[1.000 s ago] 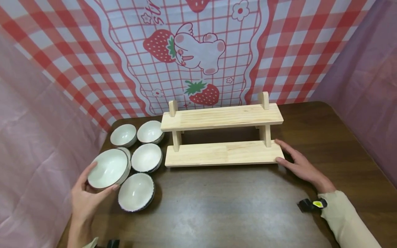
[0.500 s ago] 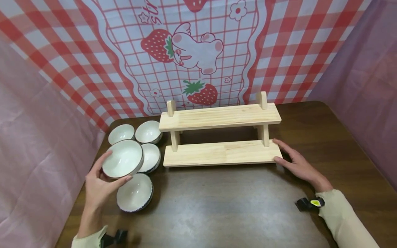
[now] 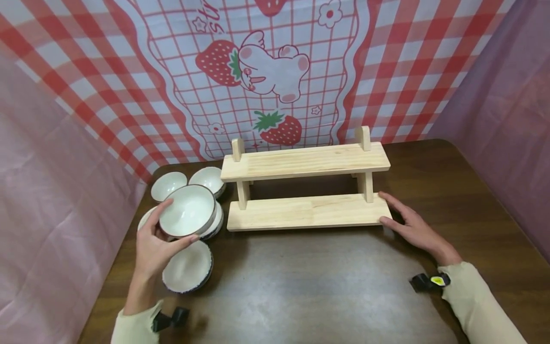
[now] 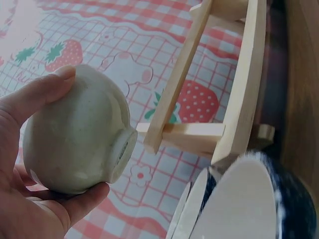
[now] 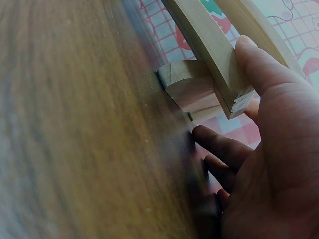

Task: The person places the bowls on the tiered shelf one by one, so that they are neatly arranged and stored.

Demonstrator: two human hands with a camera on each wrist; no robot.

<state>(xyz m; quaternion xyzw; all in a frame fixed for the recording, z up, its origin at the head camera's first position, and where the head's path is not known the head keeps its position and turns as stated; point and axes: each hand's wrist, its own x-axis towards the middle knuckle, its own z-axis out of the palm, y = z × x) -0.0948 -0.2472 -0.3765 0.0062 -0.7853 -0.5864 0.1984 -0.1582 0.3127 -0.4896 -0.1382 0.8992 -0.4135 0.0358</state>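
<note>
My left hand (image 3: 152, 248) grips a white bowl (image 3: 189, 210) with a thin brown rim, thumb and fingers on opposite sides. The bowl hangs above the other bowls, its opening tilted toward the head camera. In the left wrist view its pale outside and foot ring show on the bowl (image 4: 75, 134). My right hand (image 3: 412, 231) pinches the right end of the lower board of a two-tier wooden shelf (image 3: 275, 215). The right wrist view shows the thumb (image 5: 261, 62) against the board (image 5: 219, 64), with several fingertips close to the table.
Several white bowls stand left of the shelf: a back-left bowl (image 3: 168, 186), another bowl (image 3: 208, 179) beside it, and a blue-rimmed bowl (image 3: 187, 267) in front. Others are partly hidden behind the held bowl. A red checked cloth (image 3: 275, 71) hangs behind the brown table (image 3: 301, 286).
My left hand has lifted the brown-rimmed bowl and carried it right and slightly back, toward the shelf. The right hand stays at the shelf's end.
</note>
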